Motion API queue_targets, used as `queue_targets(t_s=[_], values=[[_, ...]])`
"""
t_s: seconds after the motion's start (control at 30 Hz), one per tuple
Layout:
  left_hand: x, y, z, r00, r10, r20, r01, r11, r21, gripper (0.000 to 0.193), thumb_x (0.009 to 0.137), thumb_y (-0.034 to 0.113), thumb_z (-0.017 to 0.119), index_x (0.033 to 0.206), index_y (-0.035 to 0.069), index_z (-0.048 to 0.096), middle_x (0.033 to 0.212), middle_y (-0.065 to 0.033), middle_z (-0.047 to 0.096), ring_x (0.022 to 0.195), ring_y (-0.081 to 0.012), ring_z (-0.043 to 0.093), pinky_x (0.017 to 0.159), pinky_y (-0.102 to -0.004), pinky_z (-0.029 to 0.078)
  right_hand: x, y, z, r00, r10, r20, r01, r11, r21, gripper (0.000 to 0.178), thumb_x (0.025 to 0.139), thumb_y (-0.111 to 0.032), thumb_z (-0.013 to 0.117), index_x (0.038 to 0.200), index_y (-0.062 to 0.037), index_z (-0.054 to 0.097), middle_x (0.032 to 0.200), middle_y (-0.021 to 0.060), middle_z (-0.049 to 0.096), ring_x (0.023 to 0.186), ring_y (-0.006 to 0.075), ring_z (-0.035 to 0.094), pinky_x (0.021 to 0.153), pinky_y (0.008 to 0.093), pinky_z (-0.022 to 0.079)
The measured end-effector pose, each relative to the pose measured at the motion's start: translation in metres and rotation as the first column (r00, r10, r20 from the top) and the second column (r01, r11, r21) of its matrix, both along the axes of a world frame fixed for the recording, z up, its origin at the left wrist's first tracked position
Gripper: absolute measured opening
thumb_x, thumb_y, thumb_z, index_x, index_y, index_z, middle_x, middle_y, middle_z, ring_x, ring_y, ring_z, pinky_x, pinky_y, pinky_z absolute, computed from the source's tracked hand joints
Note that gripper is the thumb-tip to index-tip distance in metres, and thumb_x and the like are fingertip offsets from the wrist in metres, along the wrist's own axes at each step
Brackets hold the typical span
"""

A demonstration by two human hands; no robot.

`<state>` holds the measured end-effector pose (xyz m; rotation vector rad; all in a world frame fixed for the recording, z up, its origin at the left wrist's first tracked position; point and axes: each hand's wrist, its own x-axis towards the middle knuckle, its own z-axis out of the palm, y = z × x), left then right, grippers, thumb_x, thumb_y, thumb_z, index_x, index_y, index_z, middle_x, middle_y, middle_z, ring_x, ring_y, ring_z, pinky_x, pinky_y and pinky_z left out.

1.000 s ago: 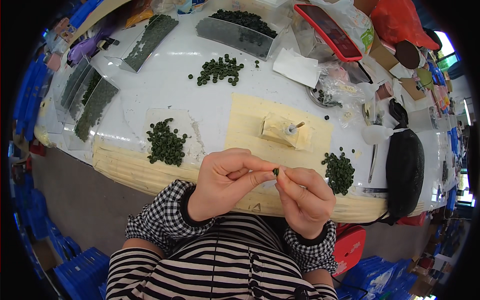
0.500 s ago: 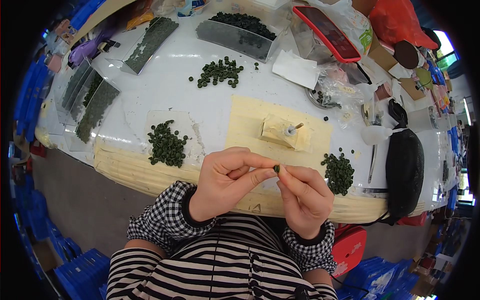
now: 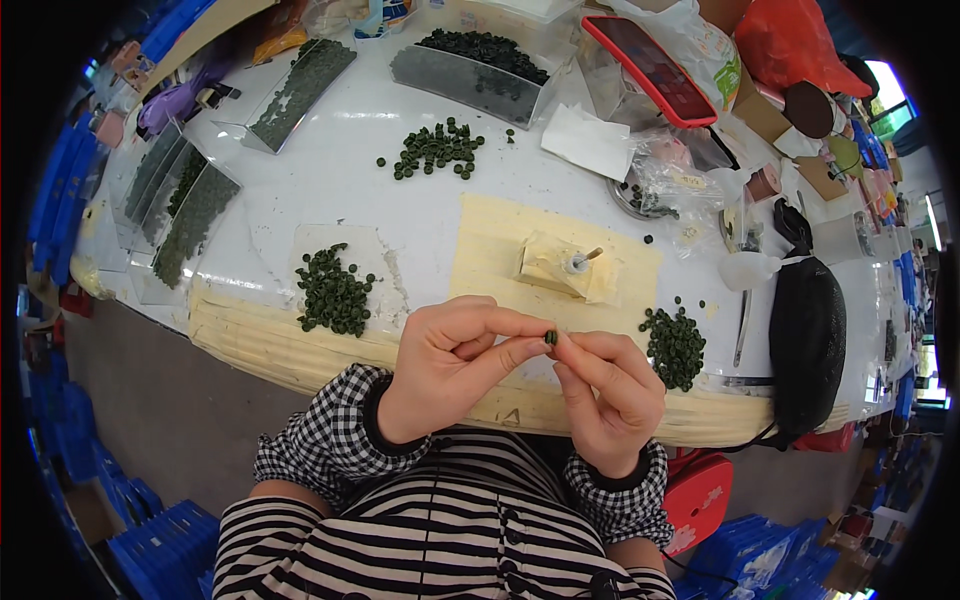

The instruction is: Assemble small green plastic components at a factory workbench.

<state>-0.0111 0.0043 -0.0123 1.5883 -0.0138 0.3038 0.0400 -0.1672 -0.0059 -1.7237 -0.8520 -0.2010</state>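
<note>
Between my two hands, over the table's front edge, is one small round dark green piece [image 3: 551,338]. My left hand [image 3: 450,360] pinches it between thumb and index fingertip. From the other side my right hand [image 3: 612,392] grips it the same way, so the fingertips of both nearly meet. A pile of like green pieces [image 3: 335,292] lies left of my left hand, and another pile [image 3: 676,348] lies right of my right hand. Beyond my hands, a paper-wrapped block [image 3: 556,265] with a small nozzle-like tip stands on a yellow sheet [image 3: 485,235].
A third scatter of green pieces [image 3: 437,148] lies farther back. Clear bins [image 3: 465,80] of pieces line the far and left sides. On the right are a red-cased phone [image 3: 655,75], a folded white tissue [image 3: 587,140], a plastic squeeze bottle [image 3: 750,268], tweezers [image 3: 743,328] and a black bag [image 3: 808,340].
Both hands stay in nearly the same place, still pinching the green piece. The view has shifted very slightly; nothing on the table has visibly moved.
</note>
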Motion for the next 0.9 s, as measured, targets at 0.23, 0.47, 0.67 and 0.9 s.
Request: queue_targets(t_s=[0.23, 0.47, 0.67, 0.9], values=[[-0.0002, 0.0, -0.0011, 0.999, -0.033, -0.022, 0.031, 0.997, -0.074, 0.016, 0.083, 0.004, 0.073, 0.1, 0.004, 0.074, 0.062, 0.0051, 0.048, 0.053, -0.0018, 0.03, 0.05, -0.0204, 0.025, -0.0002, -0.0006, -0.0002, 0.999, -0.008, 0.048, 0.008, 1.0, -0.001, 0.033, 0.076, 0.01, 0.071, 0.107, -0.0008, 0.072, 0.091, 0.0118, 0.067, 0.075, 0.0177, 0.065, 0.064, 0.024, 0.052], [-0.0006, 0.0007, -0.0004, 0.999, 0.021, 0.039, -0.021, 1.0, 0.007, 0.019, 0.082, 0.003, 0.074, 0.1, 0.005, 0.074, 0.061, 0.0058, 0.041, 0.052, -0.0018, 0.029, 0.049, -0.0207, 0.024, -0.0005, 0.0003, 0.0011, 0.998, -0.015, 0.059, 0.016, 1.0, -0.015, 0.033, 0.075, 0.01, 0.072, 0.106, -0.0007, 0.072, 0.09, 0.0117, 0.068, 0.075, 0.0186, 0.065, 0.065, 0.0249, 0.052], [-0.0009, 0.0006, -0.0011, 0.998, 0.001, 0.068, -0.002, 1.0, 0.019, 0.02, 0.082, 0.003, 0.074, 0.102, 0.005, 0.074, 0.06, 0.0056, 0.038, 0.052, -0.0025, 0.03, 0.049, -0.0212, 0.024, 0.0, -0.0001, -0.001, 0.996, -0.028, 0.082, 0.029, 1.0, -0.008, 0.032, 0.075, 0.008, 0.073, 0.105, -0.0008, 0.073, 0.09, 0.0115, 0.068, 0.075, 0.0191, 0.065, 0.066, 0.0253, 0.052], [-0.0012, 0.001, -0.0017, 0.997, 0.014, 0.08, -0.018, 0.998, 0.053, 0.02, 0.081, 0.001, 0.074, 0.101, 0.006, 0.074, 0.059, 0.0051, 0.039, 0.051, -0.0031, 0.03, 0.048, -0.0217, 0.024, -0.0007, 0.0003, -0.0019, 0.997, -0.026, 0.066, 0.026, 1.0, -0.01, 0.031, 0.075, 0.008, 0.073, 0.104, -0.0006, 0.073, 0.091, 0.0112, 0.068, 0.076, 0.0198, 0.066, 0.066, 0.0257, 0.053]])
